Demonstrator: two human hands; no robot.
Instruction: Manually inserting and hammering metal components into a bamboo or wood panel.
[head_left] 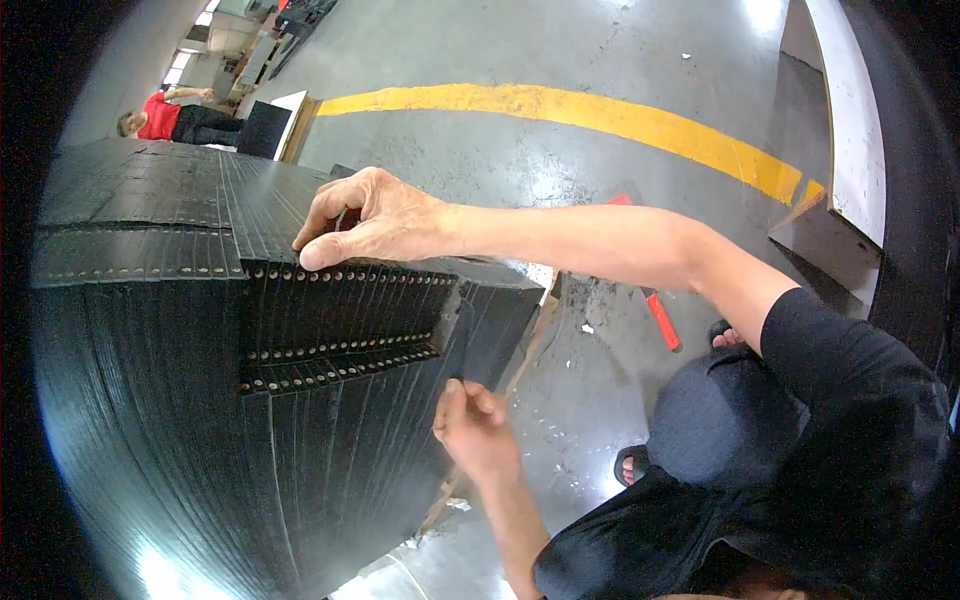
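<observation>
A large stack of black panels (350, 450) stands packed side by side. A rectangular recess runs across several of them, edged by rows of small round holes (330, 350). My right hand (375, 220) reaches over the upper edge of the recess, fingers curled and thumb pressed down, pinching at a panel edge. Lower down, my left hand (475, 425) has its thumb and fingers closed at the edge of a panel near the right end of the stack. How far the fingers reach behind the edges is hidden.
A red-handled tool (662, 320) lies on the grey floor, partly behind my right arm. A yellow line (540, 98) crosses the floor. A white board (850, 120) stands at the right. A person in a red top (160, 118) is beyond the stack, near a black panel (262, 130).
</observation>
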